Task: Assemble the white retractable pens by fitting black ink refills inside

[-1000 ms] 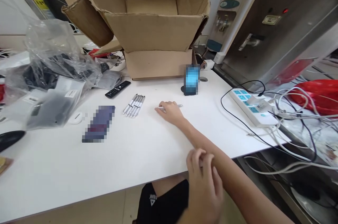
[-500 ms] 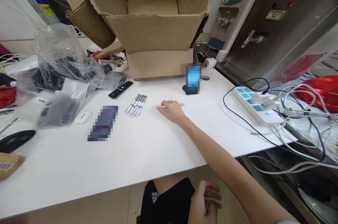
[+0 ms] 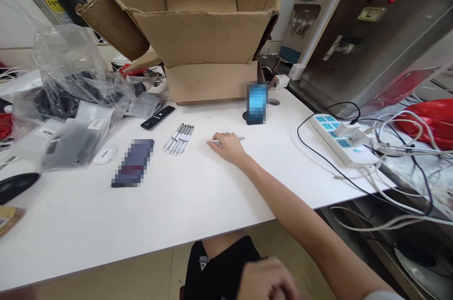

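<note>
On the white table my right hand is closed around a silver-white pen, which lies low along the tabletop with its tip past the knuckles. To the left of that hand, a row of several similar pens lies side by side, dark ends pointing away from me. My left hand is below the table edge, over my lap, blurred at the bottom of the view. Its fingers are curled in, and nothing shows in them.
A dark phone, a remote and a white case lie left. A lit phone stands before the cardboard box. Plastic bags crowd the left; a power strip with cables lies right.
My right hand stays on the pen in the same spot. The left hand has turned and sunk lower, its fingers curling further in. The whole view has shifted slightly.
</note>
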A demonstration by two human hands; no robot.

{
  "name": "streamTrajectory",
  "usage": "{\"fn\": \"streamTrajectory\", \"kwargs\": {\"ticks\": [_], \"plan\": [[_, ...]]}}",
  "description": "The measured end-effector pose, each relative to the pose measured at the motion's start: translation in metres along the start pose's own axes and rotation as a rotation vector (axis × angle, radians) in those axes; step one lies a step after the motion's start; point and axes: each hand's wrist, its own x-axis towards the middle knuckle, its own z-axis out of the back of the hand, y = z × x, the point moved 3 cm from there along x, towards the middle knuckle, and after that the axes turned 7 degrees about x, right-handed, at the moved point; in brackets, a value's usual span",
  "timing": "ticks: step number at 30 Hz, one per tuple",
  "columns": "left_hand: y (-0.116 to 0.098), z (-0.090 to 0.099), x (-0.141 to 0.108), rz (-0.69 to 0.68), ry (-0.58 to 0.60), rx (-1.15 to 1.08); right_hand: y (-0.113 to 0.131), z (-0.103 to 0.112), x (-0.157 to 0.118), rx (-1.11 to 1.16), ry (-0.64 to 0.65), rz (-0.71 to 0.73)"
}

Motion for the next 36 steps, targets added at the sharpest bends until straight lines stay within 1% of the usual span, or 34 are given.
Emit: {"fn": "streamTrajectory", "kwargs": {"ticks": [1, 4, 5, 7, 9, 11, 12, 13, 15, 17, 19, 21, 23, 25, 28, 32, 34, 36], "plan": [[0.009, 0.02, 0.008, -0.007, -0.067, -0.029, 0.0, 0.0, 0.0, -0.007, -0.005, -0.003], [0.032, 0.09, 0.032, 0.0, -0.281, -0.144, 0.003, 0.0, -0.002, -0.034, -0.024, -0.016], [0.038, 0.112, 0.042, 0.011, -0.338, -0.135, 0.003, 0.0, -0.002, -0.041, -0.03, -0.021], [0.047, 0.148, 0.064, 0.029, -0.394, -0.018, 0.005, -0.001, -0.002, -0.045, -0.039, -0.026], [0.057, 0.177, 0.09, 0.025, -0.435, 0.165, 0.005, -0.001, -0.002, -0.035, -0.036, -0.014], [0.067, 0.201, 0.114, -0.016, -0.486, 0.396, 0.006, -0.002, -0.002, -0.016, -0.023, 0.014], [0.073, 0.211, 0.124, -0.014, -0.525, 0.507, 0.006, -0.002, -0.003, -0.008, -0.02, 0.028], [0.081, 0.221, 0.132, 0.02, -0.577, 0.615, 0.006, -0.003, -0.003, -0.002, -0.019, 0.04], [0.099, 0.237, 0.142, 0.143, -0.659, 0.782, 0.006, -0.003, -0.005, 0.004, -0.018, 0.06], [0.12, 0.244, 0.145, 0.286, -0.689, 0.842, 0.007, -0.003, -0.006, 0.008, -0.013, 0.077], [0.14, 0.243, 0.143, 0.372, -0.699, 0.846, 0.008, -0.003, -0.007, 0.015, -0.003, 0.095], [0.155, 0.238, 0.14, 0.379, -0.698, 0.821, 0.009, -0.003, -0.008, 0.029, 0.014, 0.121], [0.166, 0.235, 0.137, 0.371, -0.664, 0.741, 0.011, -0.003, -0.01, 0.051, 0.047, 0.166], [0.172, 0.234, 0.137, 0.317, -0.629, 0.683, 0.014, -0.004, -0.012, 0.075, 0.09, 0.23], [0.171, 0.234, 0.139, 0.177, -0.531, 0.66, 0.022, -0.007, -0.018, 0.096, 0.132, 0.304], [0.16, 0.227, 0.143, -0.035, -0.363, 0.64, 0.032, -0.013, -0.024, 0.09, 0.181, 0.406], [0.153, 0.222, 0.144, -0.099, -0.302, 0.628, 0.035, -0.015, -0.025, 0.039, 0.191, 0.451], [0.146, 0.217, 0.145, -0.133, -0.25, 0.608, 0.035, -0.016, -0.025, -0.022, 0.175, 0.47]]}}
